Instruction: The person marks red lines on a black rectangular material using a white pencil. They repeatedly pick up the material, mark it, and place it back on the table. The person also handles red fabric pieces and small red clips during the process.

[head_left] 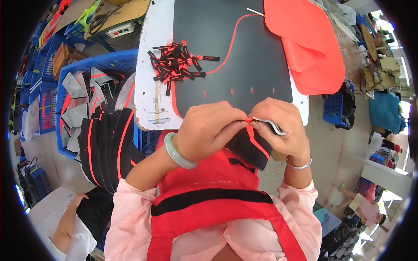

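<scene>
In front of my chest, over the table's near edge, both hands are pinched together. My left hand (211,128) has thumb and forefinger closed on a small coral bit at the end of a black fabric piece (253,150) with a coral stripe. Gripping that same piece beside it is my right hand (282,124), its thumb pressed near the tip and a pale edge of the fabric showing. The piece hangs down below my fingers. My fingers hide the exact spot where the coral bit meets the fabric.
On the dark-topped table (235,48) lie a heap of black tabs with coral cords (176,63), a loose coral cord (234,41) and a white stick (255,11). Coral fabric (309,52) covers the right side. A blue crate (63,108) at left holds striped black pieces (106,139).
</scene>
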Demonstrator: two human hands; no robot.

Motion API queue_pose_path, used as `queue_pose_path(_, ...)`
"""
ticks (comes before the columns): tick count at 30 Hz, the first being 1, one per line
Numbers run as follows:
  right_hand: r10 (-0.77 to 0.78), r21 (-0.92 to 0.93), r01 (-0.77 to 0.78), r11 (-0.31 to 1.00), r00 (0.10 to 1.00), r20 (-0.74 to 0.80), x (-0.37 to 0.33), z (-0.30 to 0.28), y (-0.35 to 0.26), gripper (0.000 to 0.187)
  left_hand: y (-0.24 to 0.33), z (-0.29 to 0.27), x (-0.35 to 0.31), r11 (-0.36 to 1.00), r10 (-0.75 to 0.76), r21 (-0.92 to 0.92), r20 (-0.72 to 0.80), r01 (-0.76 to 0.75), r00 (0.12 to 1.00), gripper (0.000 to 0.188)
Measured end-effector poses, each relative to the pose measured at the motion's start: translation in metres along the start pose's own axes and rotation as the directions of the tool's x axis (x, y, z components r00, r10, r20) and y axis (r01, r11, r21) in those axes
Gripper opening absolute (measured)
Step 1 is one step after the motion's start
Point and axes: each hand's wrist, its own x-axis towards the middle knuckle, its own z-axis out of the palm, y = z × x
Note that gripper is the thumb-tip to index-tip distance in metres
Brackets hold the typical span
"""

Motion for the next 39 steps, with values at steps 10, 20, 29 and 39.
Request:
queue_pose_path(10,-0.018,-0.294,0.042,0.955,0.996,0.086,-0.02,-0.006,-0.001,0.014,0.003,0.014,-0.001,0.977,0.069,0.189,0.149,-0.097,0.986,0.019)
queue_pose_path(20,-0.064,0.05,0.05,0.997,0.937,0.344,-0.037,0.029,-0.007,0.011,0.0,0.007,-0.053,0.994,0.099,-0.082,0.34,-0.075,0.935,0.012)
queue_pose_path(29,0.375,0.554,-0.461,0.693,0.887,0.27,-0.073,0.082,-0.006,0.011,0.001,0.013,-0.087,0.982,0.018,-0.187,0.182,0.017,0.983,0.01)
queue_pose_path(39,0.573,0.207,-0.587,0.783,0.81,0.127,-0.051,0.071,0.01,0.015,-0.08,-0.022,-0.083,0.864,-0.443,0.094,-0.326,0.495,0.835,0.007)
